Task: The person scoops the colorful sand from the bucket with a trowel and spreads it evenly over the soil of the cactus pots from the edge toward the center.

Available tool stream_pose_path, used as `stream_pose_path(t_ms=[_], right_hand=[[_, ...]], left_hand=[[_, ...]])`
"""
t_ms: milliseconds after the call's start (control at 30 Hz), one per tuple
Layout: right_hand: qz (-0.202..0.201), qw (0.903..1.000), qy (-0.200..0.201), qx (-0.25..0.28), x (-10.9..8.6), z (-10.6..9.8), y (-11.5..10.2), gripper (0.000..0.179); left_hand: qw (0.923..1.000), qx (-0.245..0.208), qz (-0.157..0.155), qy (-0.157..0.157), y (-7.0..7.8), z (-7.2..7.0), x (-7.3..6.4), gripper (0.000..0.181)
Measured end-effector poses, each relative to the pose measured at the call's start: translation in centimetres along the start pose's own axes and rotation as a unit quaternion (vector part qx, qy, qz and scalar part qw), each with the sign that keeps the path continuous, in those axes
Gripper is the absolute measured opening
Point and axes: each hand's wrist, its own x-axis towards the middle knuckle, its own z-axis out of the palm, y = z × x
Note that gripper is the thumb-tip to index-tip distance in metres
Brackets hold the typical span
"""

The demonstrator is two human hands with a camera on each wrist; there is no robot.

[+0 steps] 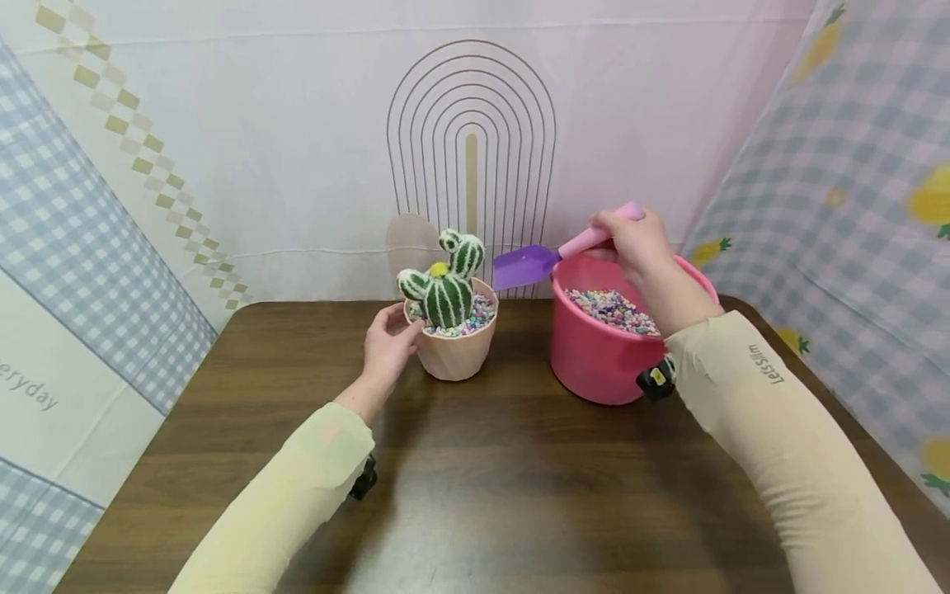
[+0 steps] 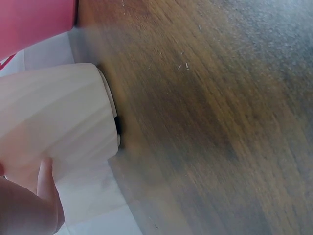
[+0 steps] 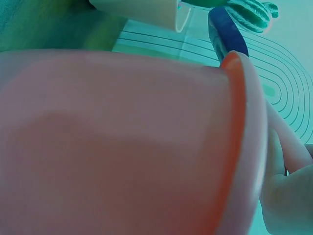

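Observation:
A green knitted cactus with a yellow flower stands in a cream pot, amid small multicoloured beads. My left hand holds this pot at its left side, thumb near the front of the rim; in the left wrist view a finger lies against the pot wall. My right hand grips the pink handle of a small shovel with a purple blade. The blade is held between the pot and the pink bucket, beside the bucket's rim. Its visible face carries no beads.
More beads lie inside the bucket, which stands to the pot's right on the brown wooden table. A white printed cloth hangs behind the table. Checked cloths flank it, the right one close to the bucket side.

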Motion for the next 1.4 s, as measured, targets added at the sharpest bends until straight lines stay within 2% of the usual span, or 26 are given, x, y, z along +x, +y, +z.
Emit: stream_pose_path(t_ms=[100, 267, 433, 567, 700, 833, 933, 1033, 1200, 1400], right_hand=[[-0.005, 0.9999, -0.007, 0.015, -0.1, -0.3, -0.2, 0.010], [-0.004, 0.9978, 0.015, 0.064, -0.4, -1.3, -0.5, 0.009], [0.005, 0.9920, 0.037, 0.120, -0.8, -3.0, -1.1, 0.013], [0.002, 0.9853, 0.061, 0.160, -0.8, -4.5, -1.5, 0.023], [0.012, 0.9800, 0.086, 0.179, -0.9, -6.1, -1.8, 0.032], [-0.010, 0.9797, 0.092, 0.177, -1.1, -7.7, -2.0, 0.030], [-0.039, 0.9825, 0.079, 0.164, -1.4, -8.8, -2.1, 0.019], [-0.059, 0.9837, 0.077, 0.152, -1.6, -9.9, -2.1, 0.017], [-0.074, 0.9865, 0.117, 0.088, -1.6, -11.2, -2.0, 0.037], [-0.079, 0.9865, 0.140, -0.032, -1.3, -12.1, -1.1, 0.052]], left_hand=[[1.0000, 0.001, -0.001, 0.000, 0.1, 0.0, 0.0, 0.047], [1.0000, 0.008, -0.005, -0.002, 0.1, -0.1, -0.2, 0.047], [0.9999, 0.012, -0.004, -0.006, 0.3, -0.1, -0.3, 0.048], [0.9999, 0.014, -0.003, -0.007, 0.3, -0.2, -0.3, 0.048], [0.9998, 0.016, -0.003, -0.011, 0.3, -0.2, -0.3, 0.049], [0.9997, 0.021, 0.001, -0.015, 0.3, -0.3, -0.2, 0.050], [0.9996, 0.025, 0.003, -0.016, 0.2, -0.3, -0.2, 0.051], [0.9995, 0.028, 0.005, -0.018, 0.2, -0.3, -0.2, 0.050], [0.9991, 0.036, 0.007, -0.019, 0.2, -0.4, -0.2, 0.050], [0.9984, 0.050, 0.016, -0.023, 0.4, -0.5, 0.0, 0.051]])
